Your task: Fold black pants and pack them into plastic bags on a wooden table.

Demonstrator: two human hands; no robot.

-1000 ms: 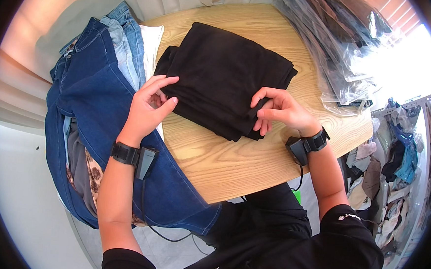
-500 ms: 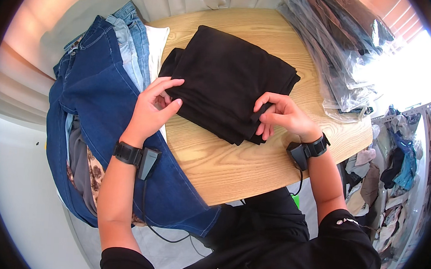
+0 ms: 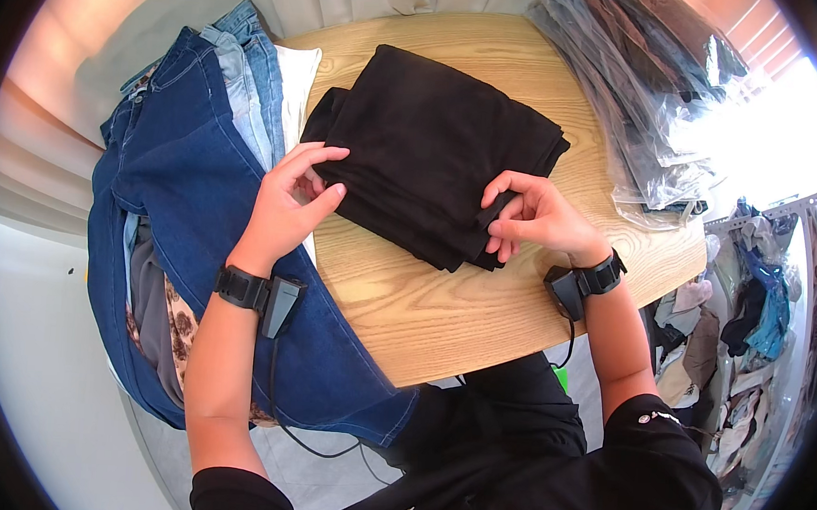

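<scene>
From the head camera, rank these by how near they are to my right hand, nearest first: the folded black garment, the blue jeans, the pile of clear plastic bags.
1. Folded black garment: in the right hand, its fingers pinch the near corner.
2. Pile of clear plastic bags: beyond the hand, on the table's far right.
3. Blue jeans: farthest, draped over the table's left edge, past the left hand.

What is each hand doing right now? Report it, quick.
Left hand: grip shut on the left edge of the folded black fabric garment.
Right hand: pinching the garment's near right corner.
</scene>
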